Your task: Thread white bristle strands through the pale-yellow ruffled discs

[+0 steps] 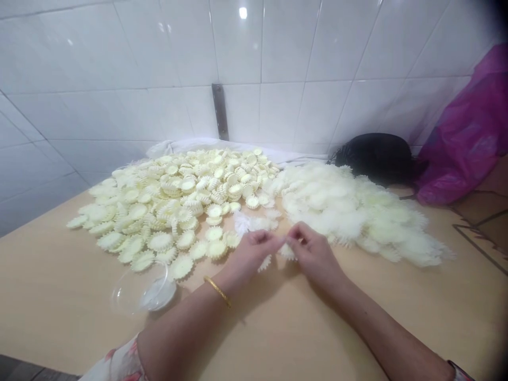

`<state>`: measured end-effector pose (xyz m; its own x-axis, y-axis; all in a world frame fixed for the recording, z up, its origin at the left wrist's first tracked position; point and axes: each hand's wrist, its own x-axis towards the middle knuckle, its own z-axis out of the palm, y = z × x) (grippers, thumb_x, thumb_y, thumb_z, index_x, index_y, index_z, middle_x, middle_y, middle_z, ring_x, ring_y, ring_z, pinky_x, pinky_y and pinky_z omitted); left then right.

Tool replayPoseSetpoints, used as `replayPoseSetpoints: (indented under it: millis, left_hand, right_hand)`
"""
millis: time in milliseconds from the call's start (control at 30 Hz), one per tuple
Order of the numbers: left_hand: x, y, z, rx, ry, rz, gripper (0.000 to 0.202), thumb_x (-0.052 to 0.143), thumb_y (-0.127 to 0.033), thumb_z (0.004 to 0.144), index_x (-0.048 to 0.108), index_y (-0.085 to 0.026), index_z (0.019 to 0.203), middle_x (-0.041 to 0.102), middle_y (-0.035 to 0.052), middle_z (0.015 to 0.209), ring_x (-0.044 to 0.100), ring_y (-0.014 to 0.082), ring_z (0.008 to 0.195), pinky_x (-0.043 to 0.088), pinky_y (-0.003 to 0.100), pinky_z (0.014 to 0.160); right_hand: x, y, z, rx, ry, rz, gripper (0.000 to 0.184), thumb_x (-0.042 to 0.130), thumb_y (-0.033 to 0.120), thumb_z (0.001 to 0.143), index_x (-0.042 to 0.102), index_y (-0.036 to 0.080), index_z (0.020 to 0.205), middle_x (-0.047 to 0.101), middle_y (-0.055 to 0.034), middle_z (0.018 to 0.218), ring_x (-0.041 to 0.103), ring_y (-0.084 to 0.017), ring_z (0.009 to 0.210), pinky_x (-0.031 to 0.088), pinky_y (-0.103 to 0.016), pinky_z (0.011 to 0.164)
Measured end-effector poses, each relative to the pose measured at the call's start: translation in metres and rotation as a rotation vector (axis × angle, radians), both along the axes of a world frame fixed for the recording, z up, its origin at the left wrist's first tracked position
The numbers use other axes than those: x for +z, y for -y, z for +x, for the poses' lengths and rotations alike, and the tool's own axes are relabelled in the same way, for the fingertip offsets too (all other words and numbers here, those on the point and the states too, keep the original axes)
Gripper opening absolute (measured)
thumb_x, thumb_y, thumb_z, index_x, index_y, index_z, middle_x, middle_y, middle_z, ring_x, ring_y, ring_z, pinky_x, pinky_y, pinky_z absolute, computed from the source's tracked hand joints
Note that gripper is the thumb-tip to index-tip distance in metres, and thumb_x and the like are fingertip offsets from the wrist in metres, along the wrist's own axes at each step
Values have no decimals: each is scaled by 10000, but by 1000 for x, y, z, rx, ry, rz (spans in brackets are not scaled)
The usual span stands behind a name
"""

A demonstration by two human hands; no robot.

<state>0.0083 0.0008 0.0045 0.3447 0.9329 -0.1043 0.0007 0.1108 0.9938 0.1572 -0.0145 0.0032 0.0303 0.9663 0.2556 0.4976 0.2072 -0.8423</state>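
My left hand (252, 255) and my right hand (313, 253) meet above the tan table top (67, 286), their fingertips pinching a small white frilled piece (288, 251). A large heap of pale yellow scalloped discs and fluted cups (170, 201) spreads to the left of my hands, and its nearest discs lie close to my left hand. To the right, a heap of soft, cream-white fringed pieces (349, 211) lies just beyond my right hand. The material of these pieces is hard to tell.
A clear plastic bowl (143, 288) with something white inside stands near my left forearm. A white cloth (222, 147) lies along the back of the table against white wall tiles (286, 53). A black bag (375, 157) and a magenta plastic bag (464, 132) sit at the back right.
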Motion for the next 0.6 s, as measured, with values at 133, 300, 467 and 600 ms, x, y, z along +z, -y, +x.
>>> replayPoseSetpoints:
  millis: [133, 300, 467, 600]
  left_hand:
    - [-3, 3, 4, -59, 1, -50, 211, 646, -341, 671, 622, -136, 628, 552, 4, 585, 461, 97, 554, 347, 239, 580]
    - [-5, 0, 2, 30, 75, -39, 163, 633, -278, 680, 595, -138, 605, 560, -2, 600, 490, 99, 592, 376, 247, 636]
    - [-5, 0, 2, 25, 92, -44, 187, 632, -293, 690, 565, -134, 619, 544, -6, 594, 461, 80, 548, 343, 222, 560]
    - [-4, 1, 3, 71, 63, -23, 272, 658, -325, 667, 480, -145, 568, 426, -51, 508, 336, 48, 468, 247, 201, 474]
  right_hand:
    - [2, 3, -4, -6, -107, 8, 120, 518, 281, 759, 511, 209, 663, 536, 20, 608, 472, -130, 557, 352, -246, 512]
    - [5, 3, -2, 86, -274, -128, 246, 565, 402, 757, 594, 210, 909, 599, -1, 718, 520, -142, 598, 395, -259, 539]
    - [6, 3, -2, 247, -512, -302, 205, 640, 392, 708, 641, 195, 767, 614, 3, 678, 544, -149, 638, 414, -265, 587]
    - [2, 1, -3, 235, -731, -366, 225, 747, 356, 601, 608, 193, 673, 595, 23, 629, 536, -136, 607, 414, -263, 595]
